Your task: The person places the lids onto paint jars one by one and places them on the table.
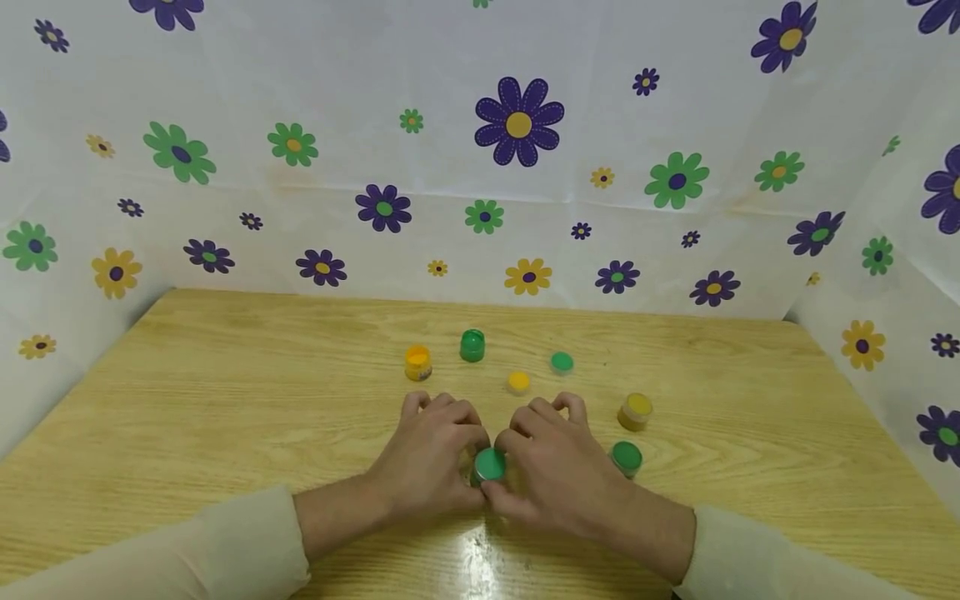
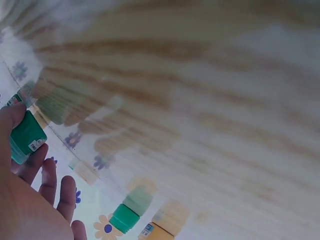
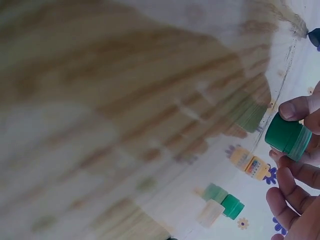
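Observation:
A small green paint jar (image 1: 489, 465) stands between my two hands near the front of the table, its flat light-green top facing up. My left hand (image 1: 431, 454) grips it from the left, with thumb and forefinger around its side. From the right, my right hand (image 1: 558, 467) pinches the same jar between thumb and fingers. In the left wrist view the jar (image 2: 27, 137) shows a small white label. The right wrist view shows the jar (image 3: 287, 136) with a clear band near one end. The other fingers of both hands are bent loosely.
Beyond the hands stand an uncovered yellow jar (image 1: 417, 363) and a green jar (image 1: 472, 345). A yellow lid (image 1: 518, 382) and a green lid (image 1: 562, 362) lie nearby. Right of my right hand are a yellow-topped jar (image 1: 635, 412) and another green jar (image 1: 626, 458). Flowered cloth (image 1: 337, 225) encloses the wooden table.

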Action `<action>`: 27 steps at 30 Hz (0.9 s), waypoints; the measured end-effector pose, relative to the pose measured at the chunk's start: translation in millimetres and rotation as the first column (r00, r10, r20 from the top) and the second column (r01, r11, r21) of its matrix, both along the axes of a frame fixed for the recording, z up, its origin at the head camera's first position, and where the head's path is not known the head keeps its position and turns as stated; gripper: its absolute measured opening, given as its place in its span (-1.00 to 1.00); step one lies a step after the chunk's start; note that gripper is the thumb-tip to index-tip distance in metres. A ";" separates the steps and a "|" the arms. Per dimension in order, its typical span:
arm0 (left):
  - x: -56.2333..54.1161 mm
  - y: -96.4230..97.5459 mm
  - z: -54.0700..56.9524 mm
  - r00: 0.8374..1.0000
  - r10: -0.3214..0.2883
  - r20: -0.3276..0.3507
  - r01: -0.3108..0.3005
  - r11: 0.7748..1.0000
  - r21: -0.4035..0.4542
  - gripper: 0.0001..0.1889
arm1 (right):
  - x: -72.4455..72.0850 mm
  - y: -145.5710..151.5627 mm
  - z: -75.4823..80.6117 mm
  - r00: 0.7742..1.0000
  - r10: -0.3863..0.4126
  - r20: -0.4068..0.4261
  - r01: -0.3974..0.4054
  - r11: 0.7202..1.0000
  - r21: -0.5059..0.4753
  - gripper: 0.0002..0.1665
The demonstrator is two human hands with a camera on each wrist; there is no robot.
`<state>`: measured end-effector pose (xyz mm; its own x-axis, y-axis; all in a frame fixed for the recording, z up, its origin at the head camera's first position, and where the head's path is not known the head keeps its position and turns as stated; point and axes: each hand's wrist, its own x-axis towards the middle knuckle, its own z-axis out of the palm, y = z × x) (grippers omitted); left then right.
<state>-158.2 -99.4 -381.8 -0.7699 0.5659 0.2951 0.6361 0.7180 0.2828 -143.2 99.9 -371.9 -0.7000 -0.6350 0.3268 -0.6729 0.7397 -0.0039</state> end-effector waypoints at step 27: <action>-0.5 0.3 -0.6 1.000 0.005 0.016 -0.005 1.000 0.019 -0.58 | 1.2 2.9 1.7 0.994 0.105 0.027 -0.102 0.991 -0.089 -0.66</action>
